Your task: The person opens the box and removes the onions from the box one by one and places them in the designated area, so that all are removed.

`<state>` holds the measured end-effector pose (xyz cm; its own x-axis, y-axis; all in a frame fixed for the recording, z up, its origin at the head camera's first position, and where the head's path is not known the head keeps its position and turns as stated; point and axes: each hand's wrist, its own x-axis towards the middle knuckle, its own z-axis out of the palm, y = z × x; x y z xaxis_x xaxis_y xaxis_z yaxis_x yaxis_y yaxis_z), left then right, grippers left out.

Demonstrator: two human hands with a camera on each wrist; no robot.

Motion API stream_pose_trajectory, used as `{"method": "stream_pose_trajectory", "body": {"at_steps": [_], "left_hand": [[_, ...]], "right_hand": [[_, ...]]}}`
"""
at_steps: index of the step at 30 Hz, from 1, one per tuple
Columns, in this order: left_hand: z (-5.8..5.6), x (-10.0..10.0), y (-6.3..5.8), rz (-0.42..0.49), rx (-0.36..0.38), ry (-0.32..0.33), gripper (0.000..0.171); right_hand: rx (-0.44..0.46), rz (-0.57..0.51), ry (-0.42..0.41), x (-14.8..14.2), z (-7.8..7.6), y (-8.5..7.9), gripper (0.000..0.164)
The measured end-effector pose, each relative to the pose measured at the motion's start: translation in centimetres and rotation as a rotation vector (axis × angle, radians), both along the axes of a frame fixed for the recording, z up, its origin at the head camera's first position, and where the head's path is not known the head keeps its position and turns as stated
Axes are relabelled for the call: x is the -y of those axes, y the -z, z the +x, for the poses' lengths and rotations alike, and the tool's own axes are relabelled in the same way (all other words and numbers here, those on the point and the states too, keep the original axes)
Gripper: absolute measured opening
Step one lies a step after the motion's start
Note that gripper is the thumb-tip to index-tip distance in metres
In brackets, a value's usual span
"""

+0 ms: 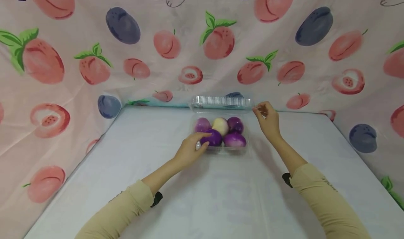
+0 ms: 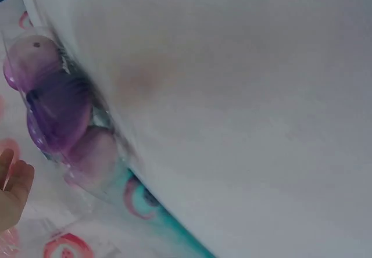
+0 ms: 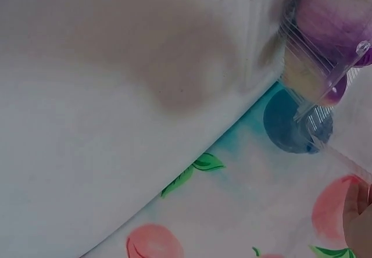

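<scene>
A clear plastic container (image 1: 248,146) stands near the table's back edge, holding several round, onion-like things: mostly purple, with one pale yellow (image 1: 220,126). Its hinged lid (image 1: 222,101) is raised at the back. My left hand (image 1: 188,148) is at the container's front left corner. Its fingers reach over the front left purple piece (image 1: 215,138), with the thumb apart below them by the front wall. Whether it bears any weight is unclear. The right hand (image 1: 269,121) pinches the lid's right edge between thumb and fingertips. Both hands (image 2: 14,191) (image 3: 359,211) show only partly in their wrist views.
A pale cloth covers the table (image 1: 227,197). Behind it and at both sides hangs a pink fabric (image 1: 189,14) printed with peaches and dark blue fruit, and the raised lid is close to the back part. Black straps show at both sleeves.
</scene>
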<state>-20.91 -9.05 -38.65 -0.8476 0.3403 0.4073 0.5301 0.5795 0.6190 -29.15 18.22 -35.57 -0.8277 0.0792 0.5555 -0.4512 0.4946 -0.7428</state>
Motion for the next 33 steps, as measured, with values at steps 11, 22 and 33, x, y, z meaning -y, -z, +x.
{"method": "stream_pose_trajectory", "body": {"at_steps": [11, 22, 33], "left_hand": [[-2.1, 2.2, 1.5, -0.177, 0.111, -0.093, 0.065], [-5.1, 2.7, 2.6, -0.265, 0.284, -0.117, 0.091], [-6.4, 2.3, 2.9, -0.306, 0.331, -0.115, 0.115]], "right_hand": [[0.019, 0.031, 0.016, 1.4, 1.7, -2.7, 0.021], [-0.019, 0.017, 0.026, 0.1, -2.9, -0.9, 0.018], [-0.012, -0.026, 0.014, -0.1, -3.9, -1.4, 0.016]]}}
